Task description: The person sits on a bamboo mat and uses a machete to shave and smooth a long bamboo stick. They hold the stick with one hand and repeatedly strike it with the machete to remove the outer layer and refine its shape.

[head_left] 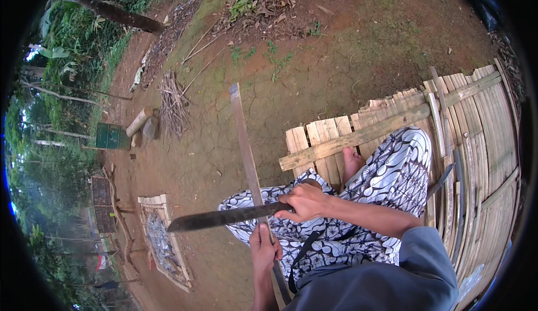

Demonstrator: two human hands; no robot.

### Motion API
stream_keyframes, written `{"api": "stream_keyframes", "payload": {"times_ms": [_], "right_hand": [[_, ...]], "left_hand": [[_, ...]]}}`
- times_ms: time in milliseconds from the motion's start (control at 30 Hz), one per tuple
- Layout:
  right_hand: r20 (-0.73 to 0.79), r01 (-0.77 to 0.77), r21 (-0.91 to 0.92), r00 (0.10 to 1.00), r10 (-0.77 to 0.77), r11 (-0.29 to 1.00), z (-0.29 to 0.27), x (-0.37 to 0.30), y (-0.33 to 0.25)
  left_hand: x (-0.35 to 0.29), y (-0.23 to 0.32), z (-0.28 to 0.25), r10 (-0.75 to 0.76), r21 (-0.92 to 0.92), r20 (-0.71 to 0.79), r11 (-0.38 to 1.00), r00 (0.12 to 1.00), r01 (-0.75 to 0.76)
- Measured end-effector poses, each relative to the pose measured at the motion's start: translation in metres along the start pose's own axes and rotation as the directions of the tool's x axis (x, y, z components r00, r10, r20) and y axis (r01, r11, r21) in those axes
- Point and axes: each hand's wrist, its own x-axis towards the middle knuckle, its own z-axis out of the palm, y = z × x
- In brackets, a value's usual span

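Observation:
My right hand (306, 202) is closed around the handle of a machete (221, 217), its long dark blade pointing left. The blade lies across a long, flat strip that looks like split bamboo (246, 143), just above my left hand. My left hand (264, 247) grips this strip near my lap, with the thumb along it. From there the strip's far end reaches forward over the bare ground, and its near end runs back beside my body. My legs, in black-and-white patterned cloth (386, 182), are folded beneath my hands.
I sit on a slatted bamboo platform (493, 137) edged by a bamboo pole (358, 133). More strips lie to my right. On the dirt stand a bundle of sticks (174, 103), a green container (111, 136), a log (139, 120) and a framed ash bed (162, 241). Trees border the left.

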Motion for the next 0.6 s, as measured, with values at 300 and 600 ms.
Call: {"api": "stream_keyframes", "payload": {"times_ms": [300, 600], "right_hand": [[-0.11, -0.063, -0.191, 0.993, 0.042, 0.98, -0.033, 0.017, 0.032], [0.026, 0.109, -0.127, 0.994, -0.107, 0.986, -0.022, 0.004, 0.003]], "left_hand": [[-0.018, 0.0, 0.0, -0.026, 0.019, -0.012, 0.999, 1.0, 0.026], [-0.004, -0.008, -0.004, -0.035, 0.085, -0.006, 0.996, 0.999, 0.035]]}}
